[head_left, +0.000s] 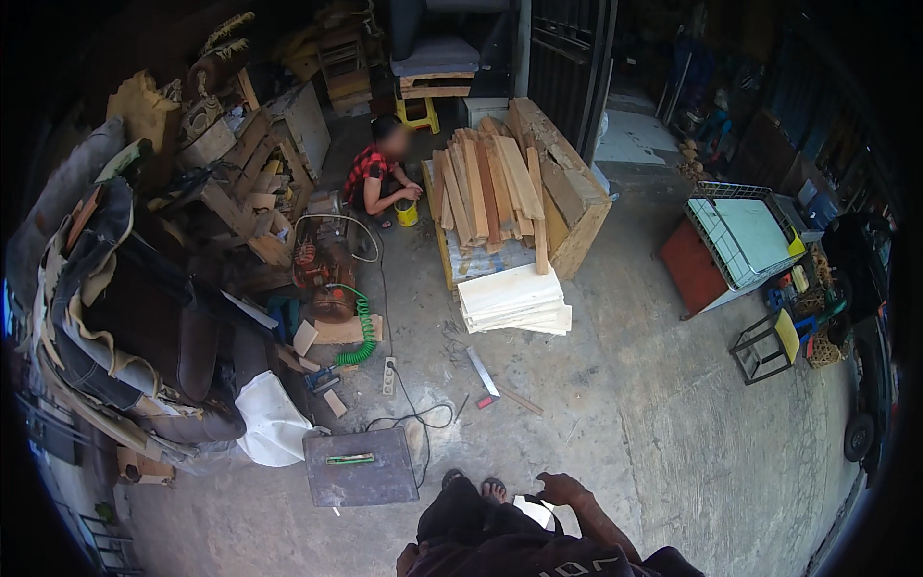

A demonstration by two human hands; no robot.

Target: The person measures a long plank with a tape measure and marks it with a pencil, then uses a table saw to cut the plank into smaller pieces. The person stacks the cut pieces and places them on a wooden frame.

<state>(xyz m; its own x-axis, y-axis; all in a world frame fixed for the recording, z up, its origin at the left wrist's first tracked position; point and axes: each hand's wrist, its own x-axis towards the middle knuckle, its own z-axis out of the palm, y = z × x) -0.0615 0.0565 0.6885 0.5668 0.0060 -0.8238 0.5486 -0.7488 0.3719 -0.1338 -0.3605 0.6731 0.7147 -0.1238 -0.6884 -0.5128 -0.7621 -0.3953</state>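
My right hand [561, 489] is held out to the right of my body, low over the floor. Its fingers are apart, and I see nothing between them. Just under it lies a white flat piece [535, 513], partly hidden by my clothes and arm. Only a bit of my left hand [409, 556] shows beside my dark clothing at the lower edge; its fingers are hidden. Ahead of my sandalled feet, a handsaw [483, 372] with a red handle rests on the concrete. A green tool [350, 459] lies on a dark square board [361, 486] to my left.
White sheets [514, 300] are stacked before a pile of wooden planks [487, 183]. A person [375, 178] crouches behind, by a yellow bucket [407, 213]. An air compressor [325, 269] with a green coiled hose, a power strip [389, 377] with its cord, and a small stool [769, 344] stand about.
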